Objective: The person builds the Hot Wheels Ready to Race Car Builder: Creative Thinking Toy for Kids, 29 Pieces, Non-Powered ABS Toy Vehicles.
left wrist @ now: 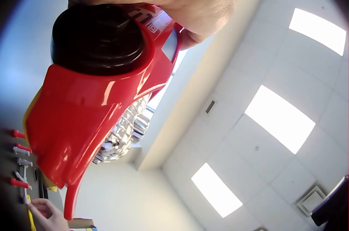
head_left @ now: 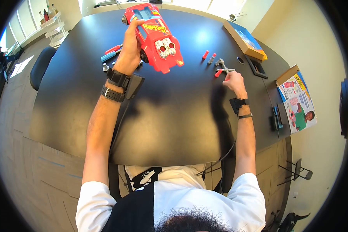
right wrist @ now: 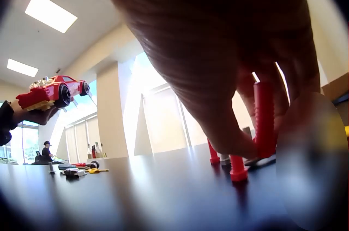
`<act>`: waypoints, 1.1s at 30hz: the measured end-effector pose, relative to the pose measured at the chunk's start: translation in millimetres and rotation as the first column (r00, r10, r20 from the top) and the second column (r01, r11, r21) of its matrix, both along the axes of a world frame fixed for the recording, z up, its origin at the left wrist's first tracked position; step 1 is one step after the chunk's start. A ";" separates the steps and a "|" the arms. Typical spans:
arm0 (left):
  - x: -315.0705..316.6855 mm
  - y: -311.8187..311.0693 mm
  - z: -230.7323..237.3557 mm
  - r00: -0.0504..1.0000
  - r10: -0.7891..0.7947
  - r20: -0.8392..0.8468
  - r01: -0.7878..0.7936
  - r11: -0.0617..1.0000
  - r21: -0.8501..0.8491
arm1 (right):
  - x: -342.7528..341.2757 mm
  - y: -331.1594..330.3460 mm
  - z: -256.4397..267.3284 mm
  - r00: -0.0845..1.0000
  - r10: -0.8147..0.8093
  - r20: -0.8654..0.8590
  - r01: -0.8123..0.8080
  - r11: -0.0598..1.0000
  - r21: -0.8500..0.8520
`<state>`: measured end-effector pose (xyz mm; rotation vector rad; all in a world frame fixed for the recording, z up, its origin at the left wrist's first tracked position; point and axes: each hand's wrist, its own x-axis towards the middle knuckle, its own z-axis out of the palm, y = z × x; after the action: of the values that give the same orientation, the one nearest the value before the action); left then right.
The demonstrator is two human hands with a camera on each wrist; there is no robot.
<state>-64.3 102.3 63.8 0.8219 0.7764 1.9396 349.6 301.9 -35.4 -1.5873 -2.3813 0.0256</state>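
My left hand [head_left: 129, 50] grips a red toy car [head_left: 154, 27] by its side, raised above the table. The car's silver engine [head_left: 166, 48] faces me, and a black wheel [left wrist: 98, 40] shows close in the left wrist view. Low over the table at the right, my right hand [head_left: 234, 83] has curled fingers, with thumb and fingertips around a red plastic bolt [right wrist: 265, 116]. Another red bolt [right wrist: 238, 169] stands beside the thumb. Just beyond the fingers lies a grey plastic tool [head_left: 227, 70]. The palm hides part of this grip in the head view.
More bolts stand farther back, one red [head_left: 205, 54] and one greyish [head_left: 211, 58]. Screwdrivers [head_left: 108, 56] and small parts lie left of the car. An open cardboard box [head_left: 245, 40] and a printed toy box [head_left: 297, 100] sit at the table's right side.
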 end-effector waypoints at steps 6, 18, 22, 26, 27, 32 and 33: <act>5.2 -3.7 0.6 1.000 0.015 -0.020 -0.016 0.999 -0.029 | -50.0 -66.4 83.6 0.929 0.198 -0.312 -0.131 0.966 0.224; 4.2 7.3 -11.1 0.992 -0.045 -0.117 0.042 0.999 -0.033 | -154.0 -180.1 132.7 0.258 0.546 -0.797 -0.638 0.716 0.284; 6.2 7.5 -11.6 0.994 -0.042 -0.105 0.040 0.999 -0.016 | -171.4 -188.8 123.1 0.309 0.574 -0.758 -0.674 0.694 0.251; 9.1 7.7 -12.8 0.996 -0.038 -0.086 0.036 0.999 -0.020 | -180.4 -186.5 113.7 0.359 0.678 -0.641 -0.673 0.664 0.326; 8.9 8.1 -12.9 0.997 -0.035 -0.063 0.035 0.999 -0.005 | -182.2 -188.2 113.8 0.400 0.716 -0.572 -0.649 0.662 0.374; 7.0 9.3 -14.1 0.995 -0.017 -0.093 0.016 1.000 -0.009 | -180.6 -184.4 112.6 0.622 0.747 -0.235 -0.575 0.640 0.510; 6.7 9.0 -13.7 0.995 -0.018 -0.094 0.017 1.000 -0.010 | -178.3 -184.5 111.5 0.711 0.690 -0.136 -0.568 0.677 0.468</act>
<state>-57.6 111.3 50.0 0.9174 0.8310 1.8918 171.3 117.4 76.1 -0.4628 -2.3630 -0.0637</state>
